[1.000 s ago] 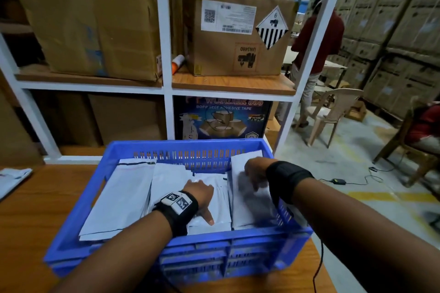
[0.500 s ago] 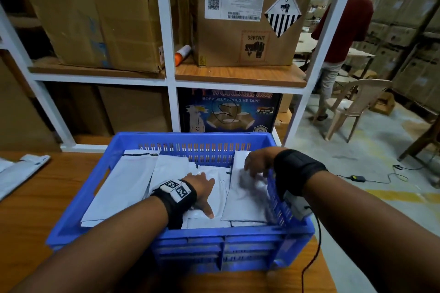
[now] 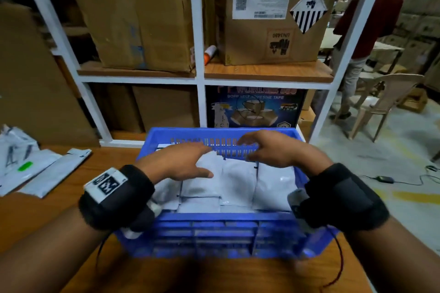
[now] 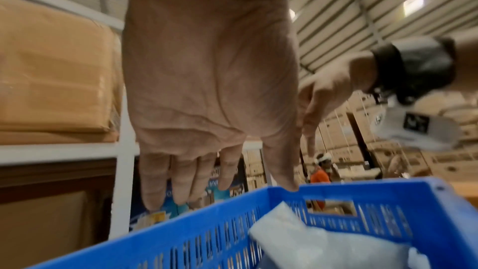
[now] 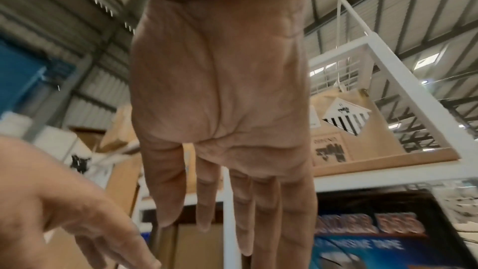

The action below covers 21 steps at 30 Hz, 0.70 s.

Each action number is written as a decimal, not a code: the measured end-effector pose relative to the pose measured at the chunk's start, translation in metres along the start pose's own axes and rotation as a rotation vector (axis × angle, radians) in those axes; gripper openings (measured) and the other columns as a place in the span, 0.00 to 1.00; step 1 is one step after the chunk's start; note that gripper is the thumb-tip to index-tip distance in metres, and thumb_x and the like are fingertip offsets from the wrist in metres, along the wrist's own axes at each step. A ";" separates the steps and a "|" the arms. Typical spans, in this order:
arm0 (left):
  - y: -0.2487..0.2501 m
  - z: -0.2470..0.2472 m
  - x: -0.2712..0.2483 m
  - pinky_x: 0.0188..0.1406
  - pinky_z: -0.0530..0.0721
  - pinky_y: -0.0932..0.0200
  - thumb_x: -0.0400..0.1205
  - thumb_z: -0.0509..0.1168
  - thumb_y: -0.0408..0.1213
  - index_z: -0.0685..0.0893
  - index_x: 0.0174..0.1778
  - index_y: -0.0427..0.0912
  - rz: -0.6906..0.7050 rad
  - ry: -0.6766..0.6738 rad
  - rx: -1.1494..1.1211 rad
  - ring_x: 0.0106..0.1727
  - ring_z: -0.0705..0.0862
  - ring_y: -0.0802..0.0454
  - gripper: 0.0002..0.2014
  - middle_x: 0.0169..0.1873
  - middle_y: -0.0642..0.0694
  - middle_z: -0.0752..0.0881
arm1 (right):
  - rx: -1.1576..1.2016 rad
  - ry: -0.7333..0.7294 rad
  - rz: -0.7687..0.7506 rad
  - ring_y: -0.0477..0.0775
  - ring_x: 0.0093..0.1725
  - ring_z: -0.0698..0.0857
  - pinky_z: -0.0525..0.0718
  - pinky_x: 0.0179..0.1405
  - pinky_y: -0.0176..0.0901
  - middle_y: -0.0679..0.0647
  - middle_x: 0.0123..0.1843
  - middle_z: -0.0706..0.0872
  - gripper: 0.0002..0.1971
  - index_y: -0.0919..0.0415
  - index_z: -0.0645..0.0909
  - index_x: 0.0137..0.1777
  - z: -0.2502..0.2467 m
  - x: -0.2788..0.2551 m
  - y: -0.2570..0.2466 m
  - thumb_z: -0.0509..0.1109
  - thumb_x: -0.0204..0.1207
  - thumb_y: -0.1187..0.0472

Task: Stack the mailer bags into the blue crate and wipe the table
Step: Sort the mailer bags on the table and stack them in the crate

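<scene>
The blue crate (image 3: 221, 220) stands on the wooden table (image 3: 35, 216) at its right end, with several white mailer bags (image 3: 238, 181) lying side by side inside. Both hands hover above the crate, lifted off the bags. My left hand (image 3: 181, 162) is flat with straight fingers over the left bags and holds nothing; the left wrist view shows its empty palm (image 4: 207, 81) above the crate wall (image 4: 336, 208) and one bag (image 4: 323, 247). My right hand (image 3: 264, 147) is spread over the far rim, empty too, its palm (image 5: 220, 93) bare.
More mailer bags (image 3: 33, 169) lie on the table at the left. A white shelf frame (image 3: 200, 74) with cardboard boxes (image 3: 271, 16) stands right behind the crate. To the right are floor, a plastic chair (image 3: 385, 102) and a person in a red shirt (image 3: 366, 21).
Both hands have lifted off the bags in the crate and now hover open above it. The head view has come closer and lower.
</scene>
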State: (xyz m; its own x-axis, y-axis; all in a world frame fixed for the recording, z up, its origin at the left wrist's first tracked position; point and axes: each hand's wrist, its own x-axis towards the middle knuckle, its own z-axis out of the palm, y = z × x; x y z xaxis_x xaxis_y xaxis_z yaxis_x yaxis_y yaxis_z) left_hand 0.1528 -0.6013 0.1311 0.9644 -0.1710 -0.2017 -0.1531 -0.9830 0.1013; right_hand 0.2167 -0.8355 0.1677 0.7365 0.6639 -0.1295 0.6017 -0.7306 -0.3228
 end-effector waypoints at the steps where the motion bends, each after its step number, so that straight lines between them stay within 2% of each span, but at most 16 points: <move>1: -0.009 0.003 -0.019 0.81 0.64 0.51 0.80 0.64 0.63 0.59 0.85 0.52 -0.002 0.051 -0.019 0.84 0.61 0.51 0.40 0.85 0.50 0.60 | 0.105 0.077 -0.029 0.52 0.63 0.84 0.80 0.61 0.45 0.48 0.72 0.81 0.22 0.50 0.76 0.74 0.012 -0.005 -0.016 0.71 0.80 0.56; 3: -0.028 0.010 -0.058 0.83 0.59 0.52 0.80 0.65 0.61 0.57 0.86 0.52 -0.018 0.152 -0.092 0.86 0.54 0.54 0.41 0.86 0.49 0.55 | 0.352 0.240 -0.086 0.47 0.60 0.85 0.82 0.59 0.41 0.46 0.70 0.82 0.21 0.49 0.78 0.73 0.044 -0.011 -0.049 0.72 0.79 0.58; 6: -0.060 0.023 -0.116 0.83 0.54 0.56 0.81 0.68 0.56 0.60 0.85 0.47 -0.064 0.326 -0.214 0.86 0.53 0.51 0.39 0.85 0.45 0.57 | 0.607 0.424 -0.143 0.45 0.66 0.81 0.85 0.60 0.49 0.45 0.72 0.79 0.23 0.46 0.76 0.74 0.098 -0.012 -0.102 0.70 0.80 0.62; 8: -0.085 0.036 -0.156 0.84 0.56 0.53 0.79 0.66 0.58 0.64 0.84 0.45 -0.089 0.476 -0.276 0.86 0.57 0.49 0.39 0.84 0.43 0.62 | 0.679 0.528 -0.195 0.44 0.68 0.78 0.85 0.60 0.52 0.44 0.74 0.77 0.26 0.46 0.73 0.76 0.132 -0.011 -0.141 0.70 0.79 0.62; 11: -0.120 0.068 -0.214 0.83 0.60 0.48 0.81 0.68 0.53 0.62 0.84 0.48 -0.212 0.658 -0.390 0.85 0.57 0.53 0.37 0.84 0.49 0.61 | 0.687 0.659 -0.300 0.48 0.74 0.75 0.82 0.66 0.56 0.45 0.76 0.74 0.29 0.50 0.69 0.79 0.176 -0.010 -0.204 0.70 0.77 0.60; 13: -0.136 0.092 -0.250 0.81 0.63 0.47 0.82 0.68 0.49 0.61 0.85 0.51 -0.291 0.719 -0.407 0.85 0.57 0.52 0.36 0.84 0.50 0.60 | 0.655 0.675 -0.344 0.51 0.77 0.73 0.78 0.71 0.58 0.50 0.78 0.72 0.31 0.55 0.68 0.80 0.204 -0.007 -0.245 0.71 0.78 0.59; 15: -0.153 0.114 -0.282 0.79 0.64 0.48 0.83 0.66 0.50 0.61 0.84 0.51 -0.353 0.763 -0.429 0.84 0.59 0.52 0.34 0.84 0.49 0.61 | 0.611 0.643 -0.378 0.52 0.80 0.70 0.74 0.74 0.59 0.53 0.79 0.71 0.32 0.58 0.67 0.81 0.229 -0.001 -0.282 0.71 0.78 0.55; 18: -0.182 0.147 -0.322 0.76 0.66 0.48 0.81 0.62 0.53 0.64 0.83 0.49 -0.468 0.800 -0.484 0.83 0.61 0.50 0.33 0.83 0.48 0.64 | 0.576 0.525 -0.419 0.55 0.78 0.71 0.79 0.68 0.62 0.54 0.80 0.69 0.35 0.58 0.62 0.83 0.263 0.010 -0.327 0.67 0.79 0.48; 21: -0.205 0.172 -0.351 0.73 0.73 0.43 0.81 0.61 0.53 0.66 0.83 0.50 -0.570 0.823 -0.555 0.82 0.63 0.49 0.32 0.82 0.49 0.65 | 0.596 0.432 -0.422 0.50 0.74 0.74 0.80 0.67 0.57 0.52 0.79 0.69 0.38 0.58 0.56 0.85 0.288 0.021 -0.362 0.65 0.80 0.44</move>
State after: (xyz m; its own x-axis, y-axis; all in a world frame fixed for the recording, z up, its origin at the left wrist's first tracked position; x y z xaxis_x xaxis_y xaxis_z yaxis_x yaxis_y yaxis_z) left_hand -0.1914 -0.3513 0.0131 0.7433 0.5865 0.3217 0.2708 -0.7036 0.6570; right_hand -0.0744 -0.5111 0.0114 0.6130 0.6542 0.4429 0.6782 -0.1482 -0.7197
